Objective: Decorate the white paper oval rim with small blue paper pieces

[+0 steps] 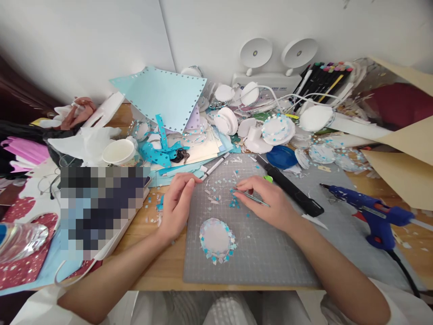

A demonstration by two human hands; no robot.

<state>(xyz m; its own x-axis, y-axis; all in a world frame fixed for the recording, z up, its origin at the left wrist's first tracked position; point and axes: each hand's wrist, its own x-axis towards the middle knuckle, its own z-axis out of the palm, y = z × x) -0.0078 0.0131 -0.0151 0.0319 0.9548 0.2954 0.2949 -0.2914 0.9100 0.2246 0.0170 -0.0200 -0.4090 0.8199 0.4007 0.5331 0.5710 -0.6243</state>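
Observation:
My right hand (262,198) is closed round slim metallic tweezers (257,200), whose tips point left above small blue star-shaped confetti (234,203) on the grey cutting mat (270,253). Curled at the mat's left edge, my left hand (177,201) has its thumb against the fingers, with nothing visible in them. Its index fingertip lies close to the lower end of a white pen (215,167); whether they touch I cannot tell. Nearer to me, a round white disc (217,240) rimmed with blue and pale stars lies flat on the mat.
A blue glue gun (375,210) with its cord lies at the right. Beyond my right hand is a long black tool (291,187). White discs (226,121), a paper cup (118,152) and a two-headed lamp (267,83) crowd the back. A clear bottle (25,241) lies left.

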